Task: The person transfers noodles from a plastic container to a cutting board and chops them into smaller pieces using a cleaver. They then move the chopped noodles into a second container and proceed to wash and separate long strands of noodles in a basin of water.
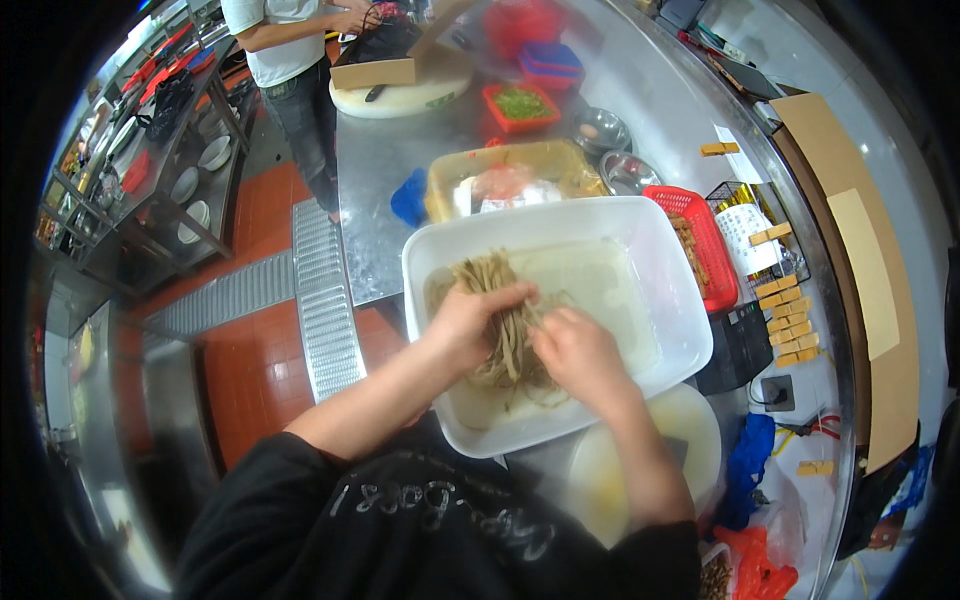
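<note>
A white plastic tub (679, 322) stands before me with cloudy liquid inside. My left hand (476, 315) is closed around a bundle of long, tan-green strands (487, 274), which look like noodles or a stringy vegetable; the frame does not settle which. Close beside it, my right hand (574, 345) is blurred, its fingers bunched at the right side of the bundle and seeming to pinch some strands. More loose strands lie in the liquid beneath both hands. What my right fingertips hold is partly hidden.
Beyond the tub is a yellowish tray (442, 169). A red basket (724, 262) touches its right side. Round white boards (701, 427) lie at the near right. Metal bowls (630, 172) stand at the back right. Another person (281, 45) stands across, at a cardboard box (375, 73).
</note>
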Available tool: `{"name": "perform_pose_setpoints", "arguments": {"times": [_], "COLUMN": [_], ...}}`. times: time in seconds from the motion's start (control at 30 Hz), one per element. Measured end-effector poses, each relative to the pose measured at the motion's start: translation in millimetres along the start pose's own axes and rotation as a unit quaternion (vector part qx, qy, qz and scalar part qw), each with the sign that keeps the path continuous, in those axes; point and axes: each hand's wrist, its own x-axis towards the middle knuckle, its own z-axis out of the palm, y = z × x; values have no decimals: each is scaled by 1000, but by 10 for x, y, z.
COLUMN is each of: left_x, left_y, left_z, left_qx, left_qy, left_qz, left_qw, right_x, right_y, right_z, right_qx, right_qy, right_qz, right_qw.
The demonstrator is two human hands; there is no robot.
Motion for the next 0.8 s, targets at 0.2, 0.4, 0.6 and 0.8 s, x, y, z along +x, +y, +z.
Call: {"name": "perform_pose_setpoints", "arguments": {"times": [0.2, 0.4, 0.6, 0.8], "left_x": [-144, -367, -470, -404], "left_y": [667, 964, 1180, 1281], "left_z": [168, 230, 193, 162], "left_qx": [-63, -131, -144, -117], "left_qy": [-65, -144, -199, -216], "left_qz": [93, 196, 237, 304], "left_qw": [992, 961, 940, 920], "right_x": [-144, 43, -30, -221], "right_y": [983, 1156, 1684, 1939], "right_z": [230, -224, -41, -105], "right_qx": [67, -45, -8, 67], "right_qy": [-221, -160, -137, -111], "right_qz": [186, 293, 262, 295], "right_qw": [955, 941, 955, 947]}}
